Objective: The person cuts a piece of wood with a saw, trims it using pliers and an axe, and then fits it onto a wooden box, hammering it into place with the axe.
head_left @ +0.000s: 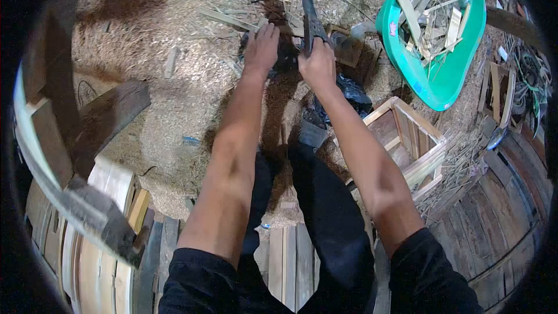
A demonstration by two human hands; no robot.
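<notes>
My right hand (318, 64) is closed round the handle of a saw (308, 9), whose dark blade points up and away from me. My left hand (262, 49) reaches forward beside it, over a dark object (285, 52) that is too shadowed to make out. Its fingers are stretched forward near the end of a thin wood strip (225, 19); whether they hold anything is hidden. Some black plastic (352, 93) lies on the ground below my right hand.
A green tub (440, 92) with wood scraps stands at the upper right. A wooden frame box (427, 168) is beside my right forearm. Curved boards (96, 256) fill the lower left; planks (488, 227) lie lower right. Shavings and offcuts cover the ground.
</notes>
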